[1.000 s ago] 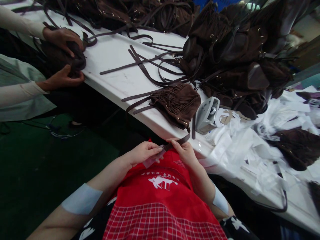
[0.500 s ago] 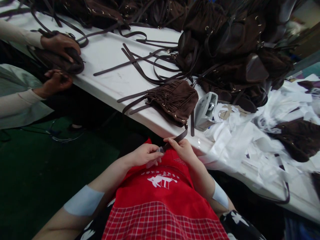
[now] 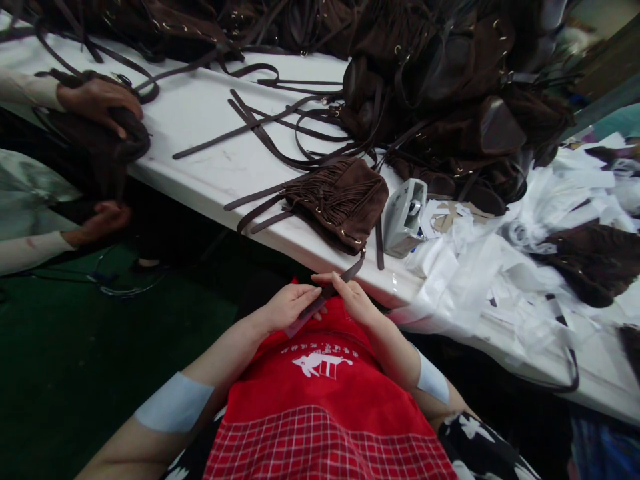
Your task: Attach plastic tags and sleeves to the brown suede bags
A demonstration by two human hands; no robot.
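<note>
A brown fringed bag (image 3: 357,197) lies on its side at the table's near edge. One of its straps (image 3: 355,268) hangs off the edge and runs down to both my hands in front of the red apron (image 3: 320,393). My left hand (image 3: 287,307) pinches the strap close to its end, where a thin, translucent strip (image 3: 300,323) sticks out below the fingers. Higher up, my right hand (image 3: 356,300) grips the same strap between thumb and fingers. Some fingertips are hidden behind the strap.
A grey tape dispenser (image 3: 403,223) stands right of the bag. Brown bags (image 3: 450,87) with trailing straps are heaped behind it. White wrapping scraps (image 3: 480,273) cover the table's right side. On the left, another person's hands (image 3: 100,100) handle a dark bag.
My left hand has slid along the strap towards its end, and more strap shows between my hands. The other person's lower hand has moved down. The view has shifted slightly.
</note>
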